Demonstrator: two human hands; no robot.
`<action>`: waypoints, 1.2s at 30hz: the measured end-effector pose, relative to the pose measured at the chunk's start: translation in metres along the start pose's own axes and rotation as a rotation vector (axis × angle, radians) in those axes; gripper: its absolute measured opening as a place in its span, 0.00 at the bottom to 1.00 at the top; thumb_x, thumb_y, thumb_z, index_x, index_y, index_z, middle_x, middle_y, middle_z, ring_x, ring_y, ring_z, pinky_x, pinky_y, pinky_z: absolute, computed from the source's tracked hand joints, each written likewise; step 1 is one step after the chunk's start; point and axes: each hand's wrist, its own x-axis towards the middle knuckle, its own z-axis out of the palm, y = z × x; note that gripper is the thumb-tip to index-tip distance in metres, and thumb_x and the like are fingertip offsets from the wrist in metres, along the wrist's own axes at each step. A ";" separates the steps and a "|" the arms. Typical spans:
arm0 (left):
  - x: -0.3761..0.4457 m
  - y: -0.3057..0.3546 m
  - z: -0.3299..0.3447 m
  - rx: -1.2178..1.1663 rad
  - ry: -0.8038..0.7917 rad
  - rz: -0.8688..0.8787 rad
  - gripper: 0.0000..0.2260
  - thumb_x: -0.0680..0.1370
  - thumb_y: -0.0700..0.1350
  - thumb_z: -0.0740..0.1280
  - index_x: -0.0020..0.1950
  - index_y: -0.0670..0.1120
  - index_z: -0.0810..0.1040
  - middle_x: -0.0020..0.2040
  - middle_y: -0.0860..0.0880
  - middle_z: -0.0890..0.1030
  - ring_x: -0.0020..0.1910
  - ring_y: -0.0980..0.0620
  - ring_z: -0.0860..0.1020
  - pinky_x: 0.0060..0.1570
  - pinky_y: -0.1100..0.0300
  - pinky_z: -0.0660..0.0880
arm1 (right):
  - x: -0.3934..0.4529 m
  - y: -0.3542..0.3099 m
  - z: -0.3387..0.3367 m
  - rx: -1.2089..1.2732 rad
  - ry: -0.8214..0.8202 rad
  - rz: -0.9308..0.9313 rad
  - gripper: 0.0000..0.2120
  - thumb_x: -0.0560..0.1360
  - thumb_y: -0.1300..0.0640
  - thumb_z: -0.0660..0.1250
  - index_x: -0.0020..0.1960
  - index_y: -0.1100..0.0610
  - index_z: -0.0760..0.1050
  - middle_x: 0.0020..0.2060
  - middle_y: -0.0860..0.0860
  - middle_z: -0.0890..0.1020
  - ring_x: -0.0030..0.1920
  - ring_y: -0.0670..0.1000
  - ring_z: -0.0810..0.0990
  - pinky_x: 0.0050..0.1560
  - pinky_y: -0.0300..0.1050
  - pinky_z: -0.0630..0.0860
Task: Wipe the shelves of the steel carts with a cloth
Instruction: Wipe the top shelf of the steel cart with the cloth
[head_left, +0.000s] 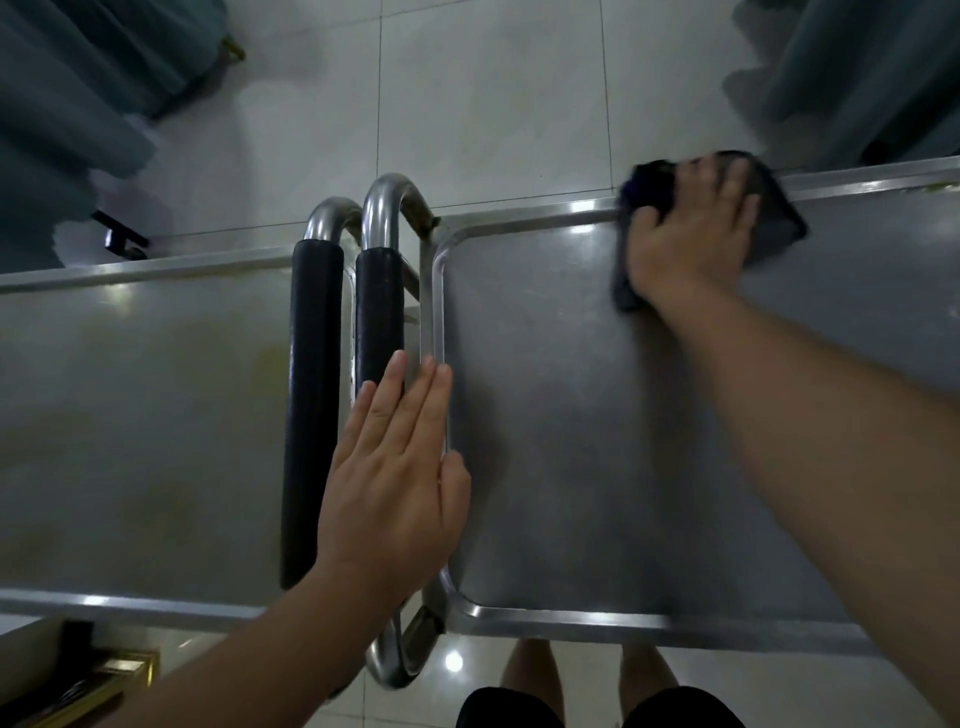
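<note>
Right hand (691, 234) flat on cloth (779, 218), left hand (395, 467) flat on cart rim (434, 312)

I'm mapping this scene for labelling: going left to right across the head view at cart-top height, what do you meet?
left cart shelf → left padded handle → right padded handle → left hand → right cart shelf → right hand pressing the dark cloth.

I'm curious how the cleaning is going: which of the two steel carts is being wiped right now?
The right-hand cart: the right hand presses the dark cloth at its far edge. The left-hand cart has no cloth on it.
</note>
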 end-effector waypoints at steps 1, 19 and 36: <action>0.000 0.000 0.000 -0.002 0.006 0.001 0.30 0.82 0.50 0.54 0.84 0.42 0.62 0.84 0.46 0.61 0.86 0.51 0.49 0.84 0.51 0.45 | -0.010 -0.024 0.008 -0.010 -0.021 -0.071 0.36 0.78 0.41 0.48 0.83 0.55 0.56 0.83 0.52 0.54 0.83 0.59 0.46 0.80 0.60 0.42; 0.002 -0.006 0.007 0.038 0.074 0.030 0.29 0.84 0.50 0.54 0.83 0.40 0.63 0.84 0.43 0.62 0.86 0.49 0.50 0.84 0.47 0.49 | -0.203 -0.086 0.076 -0.075 -0.252 -0.700 0.36 0.81 0.35 0.41 0.84 0.51 0.40 0.83 0.48 0.43 0.82 0.56 0.35 0.80 0.62 0.42; 0.000 -0.004 0.004 0.100 0.017 -0.008 0.31 0.83 0.53 0.49 0.85 0.44 0.58 0.85 0.47 0.59 0.86 0.52 0.46 0.84 0.50 0.42 | -0.344 0.080 0.072 -0.026 -0.211 -0.660 0.41 0.77 0.35 0.58 0.84 0.49 0.49 0.83 0.45 0.49 0.83 0.54 0.47 0.80 0.60 0.51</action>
